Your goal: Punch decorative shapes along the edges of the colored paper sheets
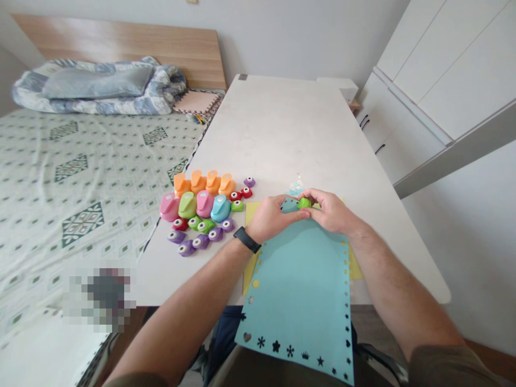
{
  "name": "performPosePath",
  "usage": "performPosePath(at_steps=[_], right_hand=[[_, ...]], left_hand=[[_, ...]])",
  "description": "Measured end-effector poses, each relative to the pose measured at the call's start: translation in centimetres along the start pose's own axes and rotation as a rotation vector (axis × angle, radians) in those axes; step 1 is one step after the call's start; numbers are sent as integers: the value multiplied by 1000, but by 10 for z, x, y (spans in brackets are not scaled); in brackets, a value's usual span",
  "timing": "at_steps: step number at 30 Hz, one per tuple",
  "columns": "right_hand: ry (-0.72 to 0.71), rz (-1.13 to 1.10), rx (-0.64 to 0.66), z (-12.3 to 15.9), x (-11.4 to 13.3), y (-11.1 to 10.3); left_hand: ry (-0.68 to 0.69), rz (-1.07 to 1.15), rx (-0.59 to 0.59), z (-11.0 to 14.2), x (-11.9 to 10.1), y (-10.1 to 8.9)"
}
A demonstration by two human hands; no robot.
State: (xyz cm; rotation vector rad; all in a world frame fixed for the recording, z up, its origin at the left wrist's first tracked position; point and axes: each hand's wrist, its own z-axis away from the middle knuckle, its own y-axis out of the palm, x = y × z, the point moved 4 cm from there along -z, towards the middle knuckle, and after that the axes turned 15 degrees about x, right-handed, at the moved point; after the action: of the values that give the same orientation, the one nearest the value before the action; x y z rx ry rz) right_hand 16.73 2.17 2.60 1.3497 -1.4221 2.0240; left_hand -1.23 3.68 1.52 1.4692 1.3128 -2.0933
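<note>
The right hand (332,210) is closed, with thumb and fingers bent around a small green punch (304,203). The punch sits at the far edge of a light-blue sheet (302,290). The left hand (273,217) is partly closed at the far left corner of the sheet. Its thumb extends across the paper toward the punch, and its fingers curve near the far edge. Its fingertip contact is hidden, so whether it grips the sheet or the punch cannot be determined. A black band (247,240) encircles the left wrist.

The sheet lies partly over yellow paper (251,215) on the desk (290,123); its near end overhangs the near edge of the desk. Cut-outs line the left, right and near margins. The near row includes a heart, a flower, a crown and a star.

Paper cuttings (295,187) form a small pile just beyond the hands.

Further punches stand to the left of the sheet. Four orange punches (196,181) form the far row. The next row holds two pink punches (205,203), one yellow-green punch (187,205) and one blue punch (221,208). Smaller red, green and purple punches (200,242) are arranged around these rows. A bed (121,145) is located left of the desk.
</note>
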Motion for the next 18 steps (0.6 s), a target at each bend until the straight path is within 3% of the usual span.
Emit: performPosePath(at_steps=[18], right_hand=[[55, -246, -124, 2, -21, -13]], left_hand=[[-58, -61, 15, 3, 1, -7]])
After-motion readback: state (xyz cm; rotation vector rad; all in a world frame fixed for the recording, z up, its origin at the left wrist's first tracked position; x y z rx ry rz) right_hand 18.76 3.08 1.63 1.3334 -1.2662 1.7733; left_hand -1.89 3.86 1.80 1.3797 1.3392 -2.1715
